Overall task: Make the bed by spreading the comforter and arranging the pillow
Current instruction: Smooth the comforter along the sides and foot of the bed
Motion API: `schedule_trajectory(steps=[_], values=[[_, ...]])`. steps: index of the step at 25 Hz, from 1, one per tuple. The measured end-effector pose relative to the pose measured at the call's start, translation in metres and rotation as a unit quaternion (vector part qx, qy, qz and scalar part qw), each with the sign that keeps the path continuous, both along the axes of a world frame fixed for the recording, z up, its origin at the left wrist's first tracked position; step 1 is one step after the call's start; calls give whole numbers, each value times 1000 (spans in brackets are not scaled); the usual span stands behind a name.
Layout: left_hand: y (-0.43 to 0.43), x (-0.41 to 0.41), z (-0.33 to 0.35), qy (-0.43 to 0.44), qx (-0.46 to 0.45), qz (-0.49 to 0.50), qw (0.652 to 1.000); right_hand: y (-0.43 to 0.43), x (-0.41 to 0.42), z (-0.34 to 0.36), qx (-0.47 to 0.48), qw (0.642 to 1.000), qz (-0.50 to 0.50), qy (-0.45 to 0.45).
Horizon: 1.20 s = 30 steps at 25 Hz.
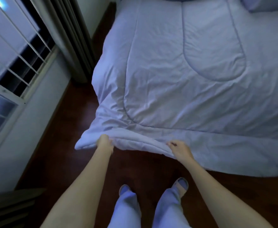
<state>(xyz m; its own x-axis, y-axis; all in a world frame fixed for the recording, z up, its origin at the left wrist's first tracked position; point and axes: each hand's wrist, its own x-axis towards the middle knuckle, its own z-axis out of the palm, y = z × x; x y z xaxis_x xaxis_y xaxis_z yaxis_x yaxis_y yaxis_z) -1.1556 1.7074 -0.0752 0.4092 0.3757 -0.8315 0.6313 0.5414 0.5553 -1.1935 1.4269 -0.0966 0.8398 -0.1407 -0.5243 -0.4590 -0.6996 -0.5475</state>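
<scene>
Lilac quilted comforter lies straight ahead of me, its long axis running away toward the head of the bed, with the foot hem at my hands. Dark wooden floor shows under the loose left corner, which hangs off toward the ribbed grey curtain. The matching lilac pillow is far off at top right, probably lying on top of the cover. My left hand grips the hem by that corner. My right hand pinches it alongside, and both are equally near. I see nothing in the way of a pull toward me.
</scene>
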Motion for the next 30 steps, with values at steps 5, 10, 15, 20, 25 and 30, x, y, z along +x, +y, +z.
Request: schedule_trajectory(steps=[5,10,15,20,25,30], values=[[18,51,109,-190,54,-41,979,89,69,109,222,966,-35,-131],[48,69,216,-342,119,-45,931,131,104,215,295,926,14,-236],[64,88,263,-464,192,-84,861,162,142,273,356,876,34,-324],[92,155,304,-551,239,-71,796,188,222,314,389,828,64,-398],[131,217,315,-581,279,-147,750,230,304,323,416,802,70,-423],[194,274,311,-566,292,-130,760,284,368,326,419,804,90,-412]])
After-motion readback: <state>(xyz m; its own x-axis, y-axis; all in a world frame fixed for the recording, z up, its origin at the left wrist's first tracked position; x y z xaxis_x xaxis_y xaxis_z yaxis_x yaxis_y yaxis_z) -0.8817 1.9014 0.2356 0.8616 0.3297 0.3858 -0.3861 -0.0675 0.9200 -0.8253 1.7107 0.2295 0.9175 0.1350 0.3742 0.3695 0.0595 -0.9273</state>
